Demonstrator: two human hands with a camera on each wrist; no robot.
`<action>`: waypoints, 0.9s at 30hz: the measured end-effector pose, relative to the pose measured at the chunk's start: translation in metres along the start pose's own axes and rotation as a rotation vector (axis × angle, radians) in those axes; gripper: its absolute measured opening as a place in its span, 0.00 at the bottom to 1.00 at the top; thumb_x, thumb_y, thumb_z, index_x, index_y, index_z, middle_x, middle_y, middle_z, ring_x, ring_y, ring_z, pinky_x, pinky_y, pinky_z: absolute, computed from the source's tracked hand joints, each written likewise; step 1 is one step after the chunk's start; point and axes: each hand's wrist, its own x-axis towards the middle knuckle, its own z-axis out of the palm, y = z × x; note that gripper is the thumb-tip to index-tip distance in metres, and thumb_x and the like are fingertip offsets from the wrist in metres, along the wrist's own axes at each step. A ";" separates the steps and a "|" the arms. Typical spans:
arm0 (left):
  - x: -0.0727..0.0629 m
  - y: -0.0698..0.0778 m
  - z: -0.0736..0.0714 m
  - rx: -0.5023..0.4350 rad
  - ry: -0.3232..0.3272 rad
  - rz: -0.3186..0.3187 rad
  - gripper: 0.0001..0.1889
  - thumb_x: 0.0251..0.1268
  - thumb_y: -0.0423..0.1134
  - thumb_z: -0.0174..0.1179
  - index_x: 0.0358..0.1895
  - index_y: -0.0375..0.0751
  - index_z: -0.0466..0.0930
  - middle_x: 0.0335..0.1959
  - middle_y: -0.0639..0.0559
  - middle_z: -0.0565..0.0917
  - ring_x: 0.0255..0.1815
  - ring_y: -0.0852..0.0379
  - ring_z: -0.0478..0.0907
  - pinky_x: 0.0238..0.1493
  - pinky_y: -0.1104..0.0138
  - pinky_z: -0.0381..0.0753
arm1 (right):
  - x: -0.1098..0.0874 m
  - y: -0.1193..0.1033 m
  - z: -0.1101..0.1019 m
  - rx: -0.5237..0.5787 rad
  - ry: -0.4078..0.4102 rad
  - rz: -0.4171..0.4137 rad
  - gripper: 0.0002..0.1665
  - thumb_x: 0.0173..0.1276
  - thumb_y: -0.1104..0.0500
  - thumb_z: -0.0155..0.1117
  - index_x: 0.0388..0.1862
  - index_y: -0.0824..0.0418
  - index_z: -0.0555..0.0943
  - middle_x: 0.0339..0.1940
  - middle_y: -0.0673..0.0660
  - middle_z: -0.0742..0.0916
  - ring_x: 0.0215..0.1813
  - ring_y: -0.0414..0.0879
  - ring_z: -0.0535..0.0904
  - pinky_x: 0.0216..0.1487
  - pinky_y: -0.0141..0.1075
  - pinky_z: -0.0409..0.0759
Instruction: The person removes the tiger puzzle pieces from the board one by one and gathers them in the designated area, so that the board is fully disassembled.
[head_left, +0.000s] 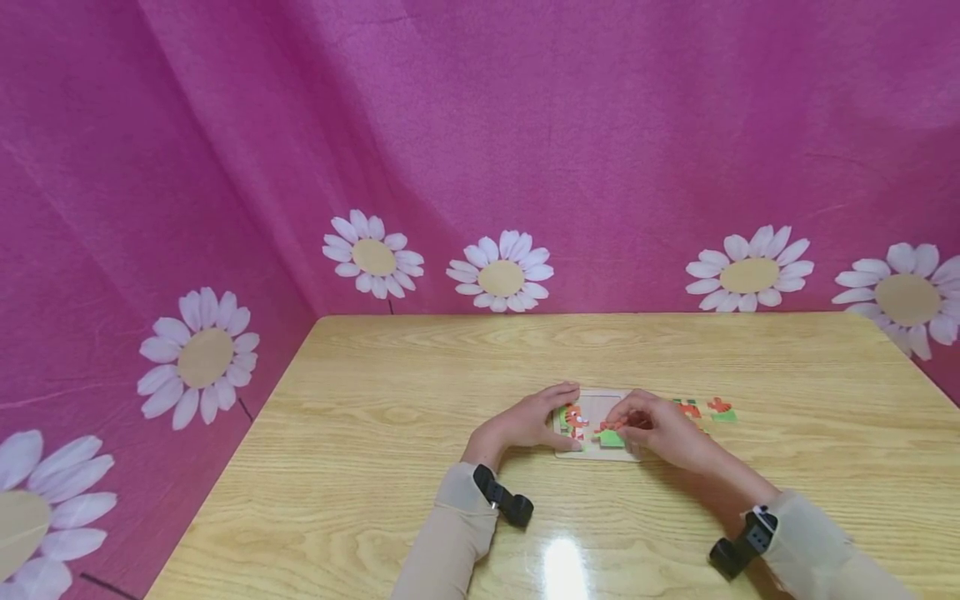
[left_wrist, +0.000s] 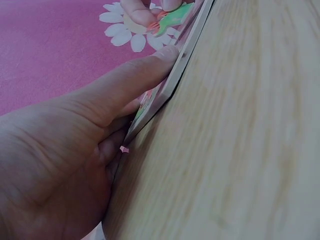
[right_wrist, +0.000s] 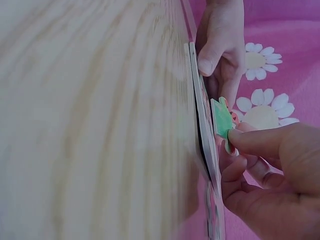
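Wooden rectangular tray, pale and low-rimmed (head_left: 596,405): head view first, and it lies on the yellowish wood-grain table (head_left: 375,392), orange-and-green jigsaw pieces (head_left: 574,419) in its left end; this looks like the middle of the filling.
Red-and-green jigsaw piece (head_left: 611,438): there it is, over the tray, at the fingertips of the right hand (head_left: 670,429), which pinches it; the step looks like placing this one.
Next fit: calls, I'd judge, for turning the piece flat, matching its knobs to a gap and pressing down.
Left hand (head_left: 534,419): thumb and fingers spread astride the tray's left end, steadying it by the look.
Two loose red-and-green pieces (head_left: 722,409): out on the table, right of the tray.
Left thumb: now the left wrist view, thumb straight, tip on the near rim, the other fingers mostly hidden; the held piece sits ahead, apart from that thumb.
Right-hand pinch: over to the right wrist view, thumb on the green face, piece tilted beside the tray's surface; whether its edge touches, I cannot tell.
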 end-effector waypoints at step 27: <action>0.003 -0.004 0.001 -0.008 -0.006 0.020 0.45 0.62 0.43 0.72 0.79 0.40 0.56 0.80 0.51 0.54 0.79 0.57 0.48 0.75 0.68 0.49 | -0.019 0.015 -0.022 -0.015 0.034 -0.008 0.09 0.66 0.74 0.65 0.41 0.63 0.84 0.36 0.55 0.81 0.34 0.40 0.74 0.29 0.30 0.76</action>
